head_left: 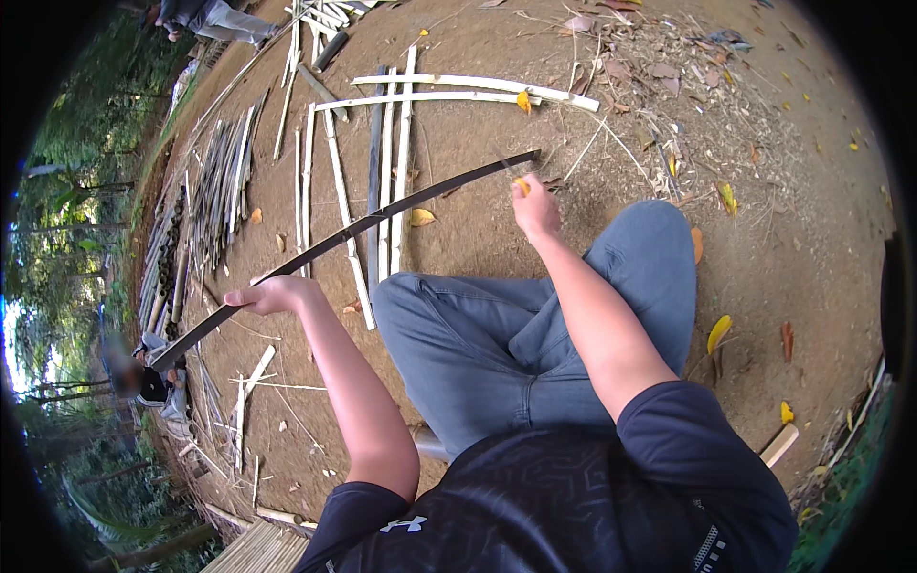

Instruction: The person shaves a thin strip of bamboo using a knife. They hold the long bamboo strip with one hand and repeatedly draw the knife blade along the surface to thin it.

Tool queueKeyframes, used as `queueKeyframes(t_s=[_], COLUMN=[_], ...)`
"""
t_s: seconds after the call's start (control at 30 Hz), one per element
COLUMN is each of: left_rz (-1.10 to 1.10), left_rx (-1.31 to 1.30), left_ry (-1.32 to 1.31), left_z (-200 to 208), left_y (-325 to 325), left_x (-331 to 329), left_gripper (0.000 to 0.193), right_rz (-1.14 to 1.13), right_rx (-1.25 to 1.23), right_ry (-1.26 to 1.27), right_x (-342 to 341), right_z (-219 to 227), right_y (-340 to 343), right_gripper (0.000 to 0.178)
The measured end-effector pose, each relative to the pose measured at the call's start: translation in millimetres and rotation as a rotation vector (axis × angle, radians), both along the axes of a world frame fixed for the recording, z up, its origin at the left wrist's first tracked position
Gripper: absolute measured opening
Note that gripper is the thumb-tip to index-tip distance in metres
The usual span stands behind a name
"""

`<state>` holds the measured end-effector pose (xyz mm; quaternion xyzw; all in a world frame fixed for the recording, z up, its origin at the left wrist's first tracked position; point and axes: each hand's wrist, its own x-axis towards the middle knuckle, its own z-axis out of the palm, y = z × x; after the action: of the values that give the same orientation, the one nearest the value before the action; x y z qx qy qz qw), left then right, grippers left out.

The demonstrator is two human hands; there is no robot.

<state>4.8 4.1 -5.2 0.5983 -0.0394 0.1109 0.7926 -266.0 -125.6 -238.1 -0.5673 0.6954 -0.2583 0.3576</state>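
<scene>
A long, dark split-bamboo strip runs slantwise across the view, from the lower left up to the upper middle. My left hand is closed round it toward its lower left part. Close to the strip's upper right end, my right hand is closed on a small knife with a yellow-orange handle. The thin blade is blurred and lies beside the strip; whether it touches cannot be made out. Beyond my crossed legs, pale peeled bamboo strips lie on the ground under the dark strip.
Two pale strips lie crosswise farther off. A heap of dark bamboo poles is on the left, with split pale pieces nearer. Shavings and dry leaves litter the upper right. One person sits at far left; another is at upper left.
</scene>
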Motion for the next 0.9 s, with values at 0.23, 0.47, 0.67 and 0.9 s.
queueKeyframes(t_s=[0.23,0.47,0.67,0.9], left_rz=[-0.011,-0.001,0.020,0.010], left_rx=[0.019,0.024,0.038,0.051], left_ry=[-0.023,-0.006,0.034,-0.005], left_z=[2,2,2,2], left_y=[-3,-6,-6,-6], left_x=[-6,-2,-7,-8], left_gripper=[0.080,0.080,0.078,0.082], right_rz=[-0.178,-0.215,-0.137,-0.106], right_rx=[0.086,0.191,0.127,0.172], right_ry=[0.065,0.057,0.015,-0.169], right_x=[-5,-9,-13,-14], right_z=[-7,-15,-16,-33], right_y=[-9,-21,-36,-42], right_gripper=[0.025,0.028,0.023,0.023])
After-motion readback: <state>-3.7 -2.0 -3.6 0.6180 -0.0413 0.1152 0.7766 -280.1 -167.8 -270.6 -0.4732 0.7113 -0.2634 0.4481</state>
